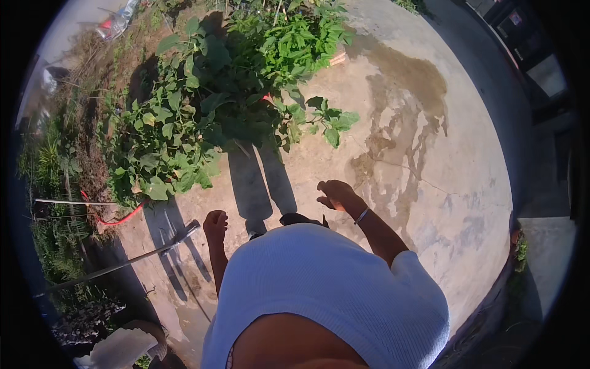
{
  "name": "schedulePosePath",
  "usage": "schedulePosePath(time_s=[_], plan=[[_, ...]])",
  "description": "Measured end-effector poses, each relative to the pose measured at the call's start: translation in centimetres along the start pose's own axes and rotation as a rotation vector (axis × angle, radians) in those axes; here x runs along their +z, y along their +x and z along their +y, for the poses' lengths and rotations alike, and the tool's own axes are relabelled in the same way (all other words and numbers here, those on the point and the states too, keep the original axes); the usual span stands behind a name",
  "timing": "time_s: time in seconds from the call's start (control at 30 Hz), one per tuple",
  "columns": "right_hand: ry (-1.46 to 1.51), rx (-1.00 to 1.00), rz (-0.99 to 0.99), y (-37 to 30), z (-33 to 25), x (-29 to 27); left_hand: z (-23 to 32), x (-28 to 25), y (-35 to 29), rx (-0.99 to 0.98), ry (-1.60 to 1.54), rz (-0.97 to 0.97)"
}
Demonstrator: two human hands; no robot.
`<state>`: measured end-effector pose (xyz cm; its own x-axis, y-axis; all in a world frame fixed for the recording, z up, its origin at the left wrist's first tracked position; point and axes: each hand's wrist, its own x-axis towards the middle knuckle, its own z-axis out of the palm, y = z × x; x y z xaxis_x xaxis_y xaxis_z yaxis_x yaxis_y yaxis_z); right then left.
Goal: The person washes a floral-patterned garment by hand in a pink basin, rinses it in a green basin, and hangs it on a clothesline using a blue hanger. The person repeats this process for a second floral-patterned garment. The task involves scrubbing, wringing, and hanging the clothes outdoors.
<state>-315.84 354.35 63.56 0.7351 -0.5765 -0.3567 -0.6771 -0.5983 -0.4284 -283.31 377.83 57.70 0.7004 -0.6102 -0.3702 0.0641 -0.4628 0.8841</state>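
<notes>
My left hand [215, 226] hangs beside my body above the concrete, its fingers loosely curled and a little apart, with nothing seen in it. Farther forward on the right, my right hand [337, 195] is held out over the ground. Its thumb and fingers are apart and empty, and a silver bangle [361, 216] circles the wrist. Ahead of both hands grows a bed of broad-leaved green plants [166, 123]. One leafy stem [332, 120] leans out over the concrete [319, 166] in front of my right hand. Neither hand touches a plant.
On the left, a long pole [123, 264] crosses near a red hose [123, 218]. A wet patch [399, 111] darkens the concrete ahead on the right. A pale slab [120, 349] lies at the lower left. Plastic litter [117, 23] sits at the far left.
</notes>
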Motion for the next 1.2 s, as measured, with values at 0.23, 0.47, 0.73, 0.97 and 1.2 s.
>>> schedulePosePath(time_s=[0.23,0.47,0.73,0.97,1.2], plan=[[0.298,0.352,0.290,-7.7,16.5,-4.4,10.8,16.4,9.0,0.605,0.716,-0.563],[0.427,0.457,0.585,-5.7,32.7,-13.1,19.2,33.9,18.3,0.649,0.799,-0.661],[1.239,1.284,0.742,-7.7,50.7,-5.2,30.2,57.3,25.4,0.608,0.710,-0.979],[1.627,1.776,0.443,-9.8,51.0,0.5,42.3,76.3,35.3,0.878,0.928,-0.747],[1.655,1.541,0.591,7.3,72.6,-17.5,53.5,94.7,43.2,0.663,1.059,-1.043]])
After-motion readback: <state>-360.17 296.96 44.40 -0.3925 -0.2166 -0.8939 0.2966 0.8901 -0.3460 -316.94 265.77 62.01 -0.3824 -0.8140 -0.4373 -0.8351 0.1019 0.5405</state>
